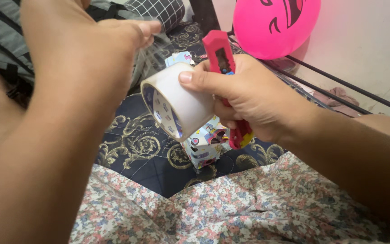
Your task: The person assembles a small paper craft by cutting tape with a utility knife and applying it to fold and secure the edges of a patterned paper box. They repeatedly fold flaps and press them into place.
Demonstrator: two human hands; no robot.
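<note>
Your right hand (pixel 249 97) has the tape roll (pixel 177 101) and red cutter (pixel 224 72) clenched mid-frame; left hand (pixel 86 49) pinches the tape end (pixel 156 45), upper left. I'd keep it taut over the wrapped box (pixel 204 147).

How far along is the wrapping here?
Done: the small box already wears patterned paper. In hand: the right hand grips the tape roll and red cutter; the left hand pulls a clear strip. Left: the strip looks uncut and unstuck.
</note>
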